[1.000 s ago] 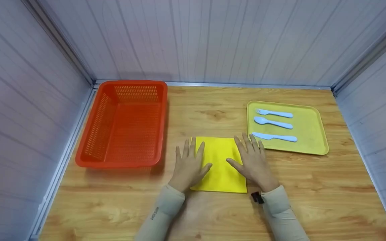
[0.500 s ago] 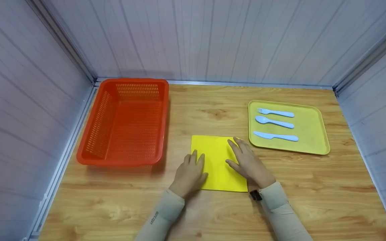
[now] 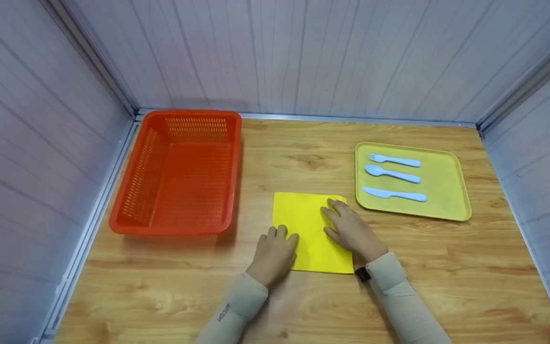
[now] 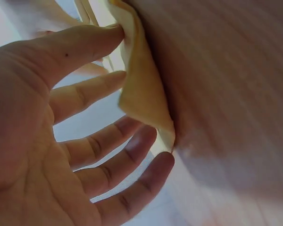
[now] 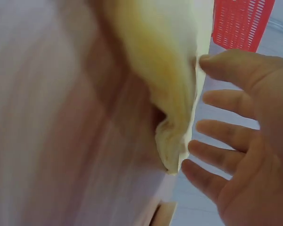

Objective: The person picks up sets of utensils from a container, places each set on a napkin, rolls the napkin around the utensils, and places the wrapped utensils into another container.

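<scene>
A folded yellow cloth [image 3: 311,224] lies nearly square on the wooden table, between both hands in the head view. My left hand [image 3: 273,254] is at its left side, back up, fingers lightly bent. In the left wrist view the left thumb and fingertips meet the loose edge of the cloth [image 4: 148,94]. On the other side, my right hand [image 3: 351,230] rests its spread fingers on the cloth's right part. The right wrist view shows those fingers [image 5: 224,134] along the cloth's wavy, layered edge [image 5: 172,94]; neither hand is closed round the cloth.
An orange-red perforated basket [image 3: 232,191] stands at the left rear. To the right rear is a yellow tray [image 3: 442,186] bearing a pale blue fork [image 3: 394,160], spoon [image 3: 392,173] and knife [image 3: 394,194]. Panelled walls [image 3: 275,57] enclose the table on three sides.
The left hand has drawn back toward the near left edge of the cloth, its fingers now less straight. The right hand has slid slightly inward and nearer, away from the tray.
</scene>
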A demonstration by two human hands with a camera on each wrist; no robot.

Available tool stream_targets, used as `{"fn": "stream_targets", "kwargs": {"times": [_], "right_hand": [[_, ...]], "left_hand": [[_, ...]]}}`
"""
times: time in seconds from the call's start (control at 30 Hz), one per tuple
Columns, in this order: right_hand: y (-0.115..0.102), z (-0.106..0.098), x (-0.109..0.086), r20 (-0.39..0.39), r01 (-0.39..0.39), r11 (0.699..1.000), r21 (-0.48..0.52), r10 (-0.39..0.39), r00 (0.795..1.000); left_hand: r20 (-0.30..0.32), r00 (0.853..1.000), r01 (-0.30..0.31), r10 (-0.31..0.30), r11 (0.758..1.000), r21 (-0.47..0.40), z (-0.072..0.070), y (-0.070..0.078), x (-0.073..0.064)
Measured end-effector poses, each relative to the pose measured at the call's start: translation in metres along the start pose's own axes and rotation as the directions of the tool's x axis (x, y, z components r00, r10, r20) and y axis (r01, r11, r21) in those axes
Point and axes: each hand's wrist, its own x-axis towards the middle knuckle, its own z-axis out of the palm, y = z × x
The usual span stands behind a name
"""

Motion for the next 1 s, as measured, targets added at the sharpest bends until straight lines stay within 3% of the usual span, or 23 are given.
{"fn": "stream_targets", "kwargs": {"times": [0.27,0.53,0.77,1.0], "right_hand": [[0.002,0.0,-0.002,0.051,-0.01,1.0,0.012,0.009,0.999],[0.002,-0.006,-0.004,0.087,-0.029,0.999,0.013,0.027,0.996],[-0.002,-0.011,-0.007,0.144,-0.077,0.997,0.013,0.075,0.987],[-0.004,-0.011,-0.012,0.106,-0.07,0.998,-0.004,0.07,0.992]], "left_hand": [[0.019,1.0,0.007,-0.006,0.999,-0.051,-0.003,0.001,0.002],[-0.037,0.999,-0.023,0.021,0.999,-0.048,-0.007,-0.005,0.005],[0.054,0.999,0.01,-0.005,0.996,-0.093,-0.01,-0.013,0.014],[0.12,0.992,0.042,-0.029,0.993,-0.108,-0.014,-0.02,0.024]]}}
